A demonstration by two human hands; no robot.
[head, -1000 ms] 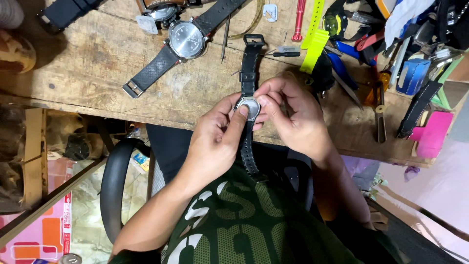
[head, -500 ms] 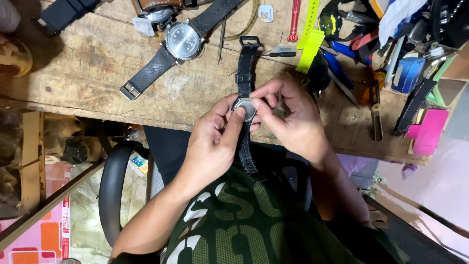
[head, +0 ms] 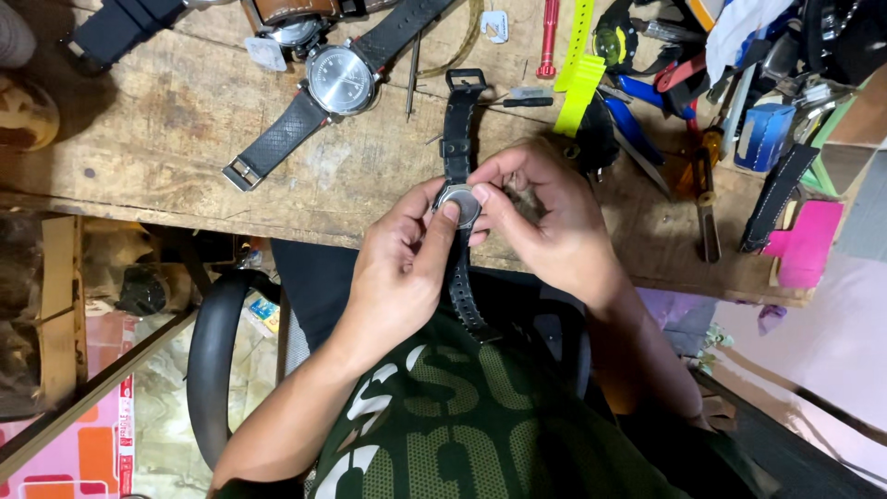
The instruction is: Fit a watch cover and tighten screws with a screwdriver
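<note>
I hold a black-strapped wristwatch (head: 459, 205) between both hands, just above the near edge of the worn wooden workbench (head: 166, 139). My left hand (head: 402, 268) grips its round metal case from the left side, the thumb pressed flat across the case back, fingers curled tight underneath. My right hand (head: 545, 217) closes on the case from the other side, thumb and forefinger pinching its rim, the remaining fingers folded in. One half of the strap runs away from me and lies on the bench, its buckle end flat on the wood; the other half hangs down toward my lap, over my dark green printed shirt (head: 471, 425). On the bench to the left, well apart from my hands, lies a large watch with a dark dial (head: 340, 81) and a textured black strap, stretched out diagonally. Just beyond my right hand sits a neon yellow strap (head: 580, 79), with a red pen-shaped tool (head: 549, 37) near it. Farther right is a jumble of hand tools, among them pliers with blue handles (head: 637, 111), a small blue box (head: 763, 136) and a pink card (head: 806, 242) at the bench's edge.
</note>
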